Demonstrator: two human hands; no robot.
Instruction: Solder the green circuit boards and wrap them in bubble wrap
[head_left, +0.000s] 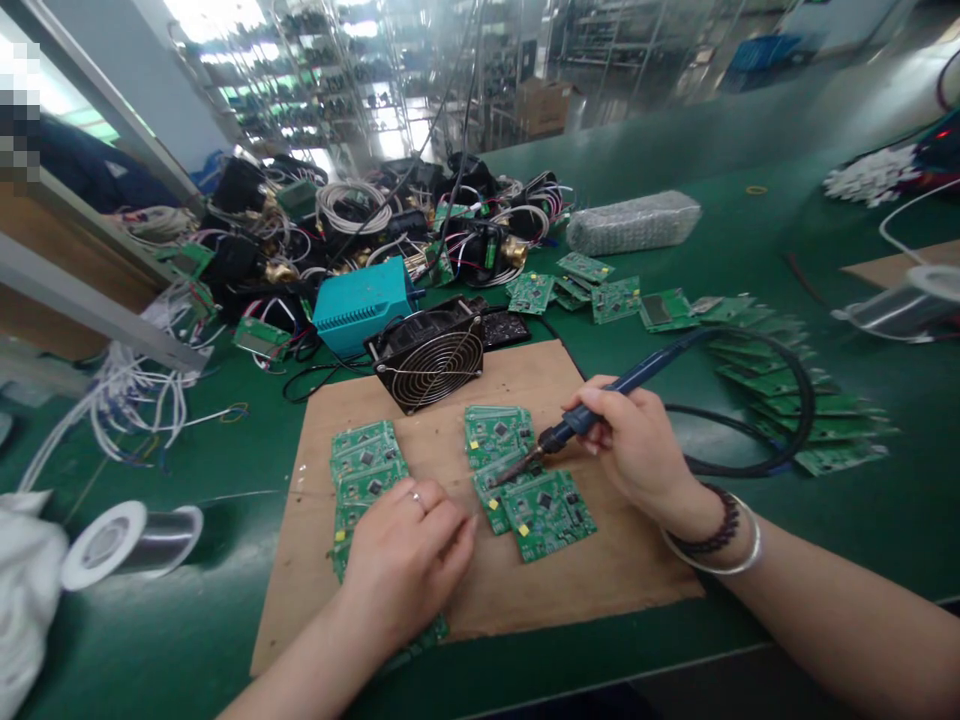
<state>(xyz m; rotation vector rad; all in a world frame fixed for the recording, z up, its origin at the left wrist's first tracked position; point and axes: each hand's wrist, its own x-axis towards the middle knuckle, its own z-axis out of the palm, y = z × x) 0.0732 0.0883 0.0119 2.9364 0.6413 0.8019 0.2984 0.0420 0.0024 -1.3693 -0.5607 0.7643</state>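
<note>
My right hand (637,450) grips a blue soldering iron (581,415) like a pen. Its tip points down and left over the middle stack of green circuit boards (499,432); whether it touches a board I cannot tell. One board (551,512) lies skewed at the near end of that stack. Over the left row of circuit boards (367,455) rests my left hand (416,545), fingers curled together, hiding part of the row. What those fingers hold, if anything, is hidden. A thin strand runs right from the solder wire spool (169,540) toward the cardboard sheet (442,455).
Behind the cardboard stand a black fan (431,360) and a teal box (365,305). Wired black assemblies (390,220) pile up at the back. More boards (787,380) fan out at right, beside the iron's looped cable (806,400). A bubble-wrapped bundle (634,222) lies farther off.
</note>
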